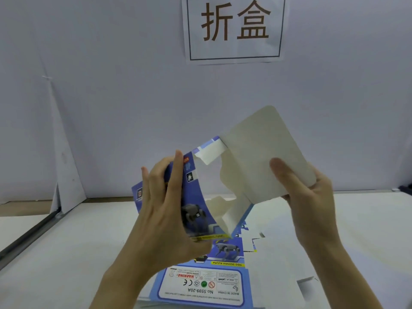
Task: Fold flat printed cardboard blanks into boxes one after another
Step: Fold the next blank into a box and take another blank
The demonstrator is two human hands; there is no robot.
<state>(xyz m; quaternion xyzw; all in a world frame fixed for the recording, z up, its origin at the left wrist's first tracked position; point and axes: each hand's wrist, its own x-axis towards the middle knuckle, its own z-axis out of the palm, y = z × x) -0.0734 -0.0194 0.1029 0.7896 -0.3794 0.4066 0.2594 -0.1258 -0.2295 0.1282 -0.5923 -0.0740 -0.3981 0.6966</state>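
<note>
- The half-open box [198, 192] is held in the air between the two hands, above the bench [55, 253].
- The left hand [162, 210] lies against the box's blue printed side, which carries a grey robot dog picture. Its fingers [176, 175] are straight and spread a little, pressed flat along that panel and pointing up. Its thumb is hidden, so I cannot tell whether it hooks around the card.
- The right hand [312, 204] pinches the large flap [256, 148]. The thumb [282, 175] is pressed on the flap's plain pale inner face and the other fingers are behind it, out of sight.
- The flap rises up and away from the right hand, tilted, with its rounded corner at the top.
- Between the hands the box gapes open toward the camera and shows its pale inside walls. A small tab [209, 152] sticks out at the top edge, just right of the left index fingertip.
- The box's lower corner points down between the wrists.
- Directly under the hands, flat blanks [211, 282] lie on the bench. The top one is printed side up, with the dog picture, a warning panel and "No. 55599-20A" readable upside down.
- More pale card lies on the bench below the right forearm; it is too blurred to make out.
- Beyond the hands, a paper sign [235, 27] with two large brown characters hangs on the pale wall [111, 85].
</note>
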